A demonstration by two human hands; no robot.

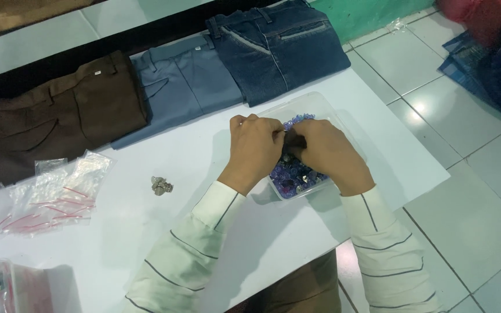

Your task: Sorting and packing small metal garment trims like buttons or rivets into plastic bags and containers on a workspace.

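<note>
Both hands meet over a clear plastic tray (320, 104) of small blue and purple pieces (290, 174) on the white table (163, 232). My left hand (255, 145) pinches something at its fingertips. My right hand (326, 152) is closed on a small dark object (294, 141) held between the two hands. What the object is cannot be made out. Both arms wear pale sleeves with thin dark stripes.
Three folded trousers lie along the table's far edge: brown (59, 116), grey-blue (184, 81) and dark denim (279, 46). Small clear zip bags (53, 197) lie at the left, with a little heap of metal pieces (161, 185) beside them. Tiled floor (471, 174) is on the right.
</note>
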